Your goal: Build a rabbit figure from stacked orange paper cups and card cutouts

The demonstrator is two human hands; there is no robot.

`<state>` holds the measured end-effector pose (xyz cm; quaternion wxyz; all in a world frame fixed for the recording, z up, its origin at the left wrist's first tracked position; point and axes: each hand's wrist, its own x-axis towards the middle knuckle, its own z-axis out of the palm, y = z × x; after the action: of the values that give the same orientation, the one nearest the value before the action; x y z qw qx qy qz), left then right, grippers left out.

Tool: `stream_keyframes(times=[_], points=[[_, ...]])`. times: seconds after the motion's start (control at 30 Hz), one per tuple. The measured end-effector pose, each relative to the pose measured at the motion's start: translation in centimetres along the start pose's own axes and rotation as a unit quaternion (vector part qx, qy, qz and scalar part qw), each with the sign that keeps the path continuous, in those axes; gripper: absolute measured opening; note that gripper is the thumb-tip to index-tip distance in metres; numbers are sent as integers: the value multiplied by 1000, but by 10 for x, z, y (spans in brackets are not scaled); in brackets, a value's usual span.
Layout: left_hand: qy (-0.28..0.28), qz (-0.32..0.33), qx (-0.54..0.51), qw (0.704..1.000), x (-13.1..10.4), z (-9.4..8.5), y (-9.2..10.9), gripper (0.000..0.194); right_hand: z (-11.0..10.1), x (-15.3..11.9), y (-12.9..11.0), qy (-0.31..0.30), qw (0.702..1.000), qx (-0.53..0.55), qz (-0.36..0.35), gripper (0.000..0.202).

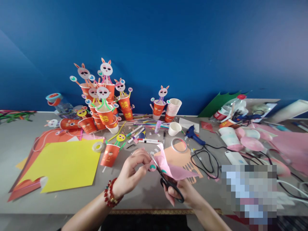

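Note:
My right hand (176,189) is closed round the black handles of a pair of scissors (172,186), whose blades point up and to the left. Between the blades lies a sheet of pink paper (174,170); its pointed corner sticks out over my right hand. My left hand (133,168) pinches the left edge of this paper, by a small rounded piece with a green heart (152,167) on it. A second green mark shows on the paper beside the blades. Beaded bracelets (111,194) circle my left wrist. Left of that hand stands a tilted red paper cup (110,155) with a yellow rabbit face.
Several red cups with paper rabbits (106,112) are stacked at the back left. Yellow paper (64,163) covers the left side. A blue glue gun (194,136) with a black cord, a tape roll (178,145) and orange paper (190,157) lie right of centre. Markers (148,141) lie behind my hands.

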<state>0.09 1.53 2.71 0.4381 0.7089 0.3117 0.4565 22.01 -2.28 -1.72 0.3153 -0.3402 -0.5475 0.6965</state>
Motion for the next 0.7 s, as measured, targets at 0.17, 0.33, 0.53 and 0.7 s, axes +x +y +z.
stream_keyframes(times=[0.17,0.33,0.53,0.7], points=[[41,26,52,997,-7,4,-2,15,2,1,2,23,1000,7,11,62],[178,121,167,962,-25,13,-10,21,7,5,11,73,996,52,-16,61],[126,-75,-67,987,-28,26,-16,11,15,9,17,70,996,55,-28,58],[114,-104,-151,977,-25,31,-13,17,18,11,19,82,995,52,-29,59]])
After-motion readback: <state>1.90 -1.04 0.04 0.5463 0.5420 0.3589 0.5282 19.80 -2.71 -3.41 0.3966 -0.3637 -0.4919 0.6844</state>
